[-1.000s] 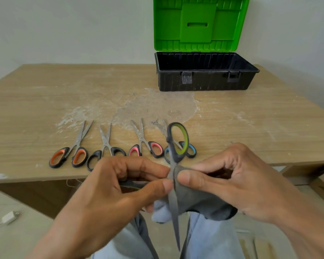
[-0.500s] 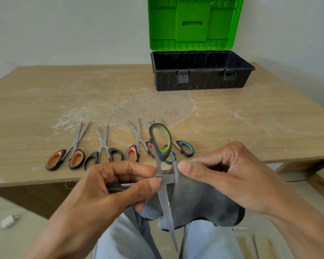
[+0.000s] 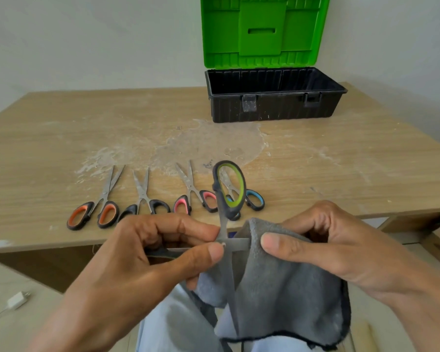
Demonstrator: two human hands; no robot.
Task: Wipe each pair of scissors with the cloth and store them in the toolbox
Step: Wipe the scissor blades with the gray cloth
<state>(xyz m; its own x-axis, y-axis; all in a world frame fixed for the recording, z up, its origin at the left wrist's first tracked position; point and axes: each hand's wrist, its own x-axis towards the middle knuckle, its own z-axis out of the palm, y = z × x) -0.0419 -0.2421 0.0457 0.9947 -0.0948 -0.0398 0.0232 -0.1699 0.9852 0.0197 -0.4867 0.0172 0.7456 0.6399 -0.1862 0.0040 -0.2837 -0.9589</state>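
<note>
The green-handled scissors (image 3: pixel 223 224) are being held in the air, just in front of the near edge of the wooden table (image 3: pixel 341 174) and above the person's lap. They are standing wide open like a cross, with one green loop pointing up. The left hand (image 3: pixel 137 262) is pinching them at the middle screw with its thumb and fingers. The right hand (image 3: pixel 341 250) is pinching the grey cloth (image 3: pixel 285 288) around the blade that is sticking out sideways. The rest of the cloth is hanging down.

Four more pairs are lying in a row on the table: the orange scissors (image 3: pixel 94 212), the black scissors (image 3: pixel 144 204), the pink scissors (image 3: pixel 196 196) and the blue scissors (image 3: pixel 253 199). Farther back, the black toolbox (image 3: pixel 274 110) is sitting with its green lid (image 3: pixel 264 29) standing open. A white charger (image 3: pixel 17 299) is lying on the floor at the left.
</note>
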